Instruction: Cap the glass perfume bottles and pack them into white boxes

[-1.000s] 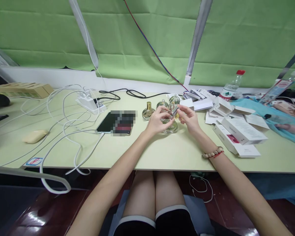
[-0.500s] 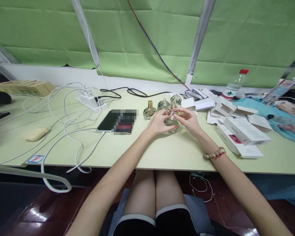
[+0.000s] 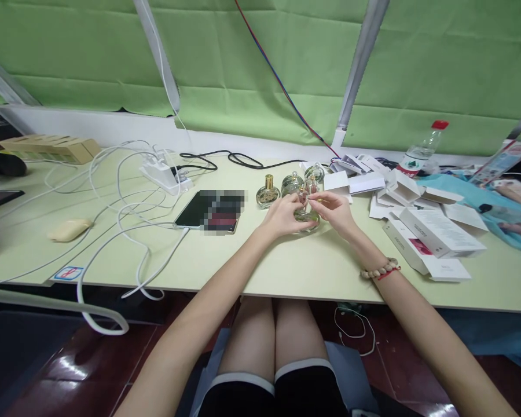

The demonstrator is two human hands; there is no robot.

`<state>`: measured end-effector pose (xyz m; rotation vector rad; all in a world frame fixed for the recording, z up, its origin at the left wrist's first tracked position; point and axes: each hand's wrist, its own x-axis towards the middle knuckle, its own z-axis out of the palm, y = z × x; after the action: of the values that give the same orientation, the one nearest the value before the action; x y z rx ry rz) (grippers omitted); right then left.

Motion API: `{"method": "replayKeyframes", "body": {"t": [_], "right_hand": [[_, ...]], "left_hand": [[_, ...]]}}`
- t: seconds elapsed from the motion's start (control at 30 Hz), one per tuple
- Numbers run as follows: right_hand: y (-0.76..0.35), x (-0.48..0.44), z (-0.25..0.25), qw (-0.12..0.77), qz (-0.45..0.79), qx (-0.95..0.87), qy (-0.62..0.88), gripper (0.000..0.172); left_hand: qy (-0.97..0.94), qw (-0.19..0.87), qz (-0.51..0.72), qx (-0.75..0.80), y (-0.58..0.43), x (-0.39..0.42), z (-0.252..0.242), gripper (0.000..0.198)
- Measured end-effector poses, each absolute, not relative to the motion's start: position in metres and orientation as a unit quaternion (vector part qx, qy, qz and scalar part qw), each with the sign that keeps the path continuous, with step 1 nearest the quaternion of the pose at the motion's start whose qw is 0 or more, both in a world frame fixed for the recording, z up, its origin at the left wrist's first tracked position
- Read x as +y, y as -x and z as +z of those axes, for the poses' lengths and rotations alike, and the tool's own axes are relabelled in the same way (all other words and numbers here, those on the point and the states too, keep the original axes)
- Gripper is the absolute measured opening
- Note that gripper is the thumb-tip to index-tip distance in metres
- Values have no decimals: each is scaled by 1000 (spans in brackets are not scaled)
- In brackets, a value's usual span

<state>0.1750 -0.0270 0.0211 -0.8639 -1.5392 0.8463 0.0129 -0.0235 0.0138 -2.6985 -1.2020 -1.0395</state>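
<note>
Glass bottle (image 3: 309,216) on pale table (image 3: 217,260) | hands (image 3: 282,217) (image 3: 337,212) close together at it, grip unclear | green sheeting (image 3: 230,104) behind

Bench (image 3: 295,266) front's got decent room, but white boxes (image 3: 443,231) block the right and glass bottles (image 3: 292,184) crowd the middle, gaps probably tight.

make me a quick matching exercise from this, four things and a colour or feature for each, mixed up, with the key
Things
1. right hand
2. leftmost glass bottle
3. water bottle
4. power strip

Features
A. red cap
B. white body
C. beaded bracelet at its wrist
D. gold top

Right pairs: 1-C, 2-D, 3-A, 4-B
</note>
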Motion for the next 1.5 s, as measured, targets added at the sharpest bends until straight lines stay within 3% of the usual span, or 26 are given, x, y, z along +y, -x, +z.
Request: {"method": "replayKeyframes", "body": {"t": [0.33, 0.5, 0.6, 0.93, 1.07, 1.23, 1.4, 1.5], "right_hand": [[-179, -25, 15, 554, 352, -675, 337, 24], [-179, -29, 17, 513, 397, -687, 328, 37], [-179, -28, 18, 541, 400, -647, 360, 42], [-187, -15, 14, 630, 310, -541, 463, 27], [-186, -14, 8, 590, 290, -587, 472, 29], [-183, -18, 2, 522, 312, -662, 438, 44], [-182, -20, -1, 474, 296, -707, 433, 27], [-182, -20, -3, 448, 303, -717, 440, 30]], "left_hand": [[866, 13, -306, -396, -10, -25, 22, 36], [863, 27, -278, -421, -3, -27, 31, 37], [850, 51, -235, -469, 3, -29, 38, 43], [728, 20, -146, -669, 8, -30, 56, 48], [700, 2, -167, -694, 9, -26, 52, 49], [688, 26, -242, -684, 11, -23, 42, 44], [671, 3, -258, -695, 12, -25, 41, 38], [661, -12, -256, -706, 13, -25, 44, 33]]}}
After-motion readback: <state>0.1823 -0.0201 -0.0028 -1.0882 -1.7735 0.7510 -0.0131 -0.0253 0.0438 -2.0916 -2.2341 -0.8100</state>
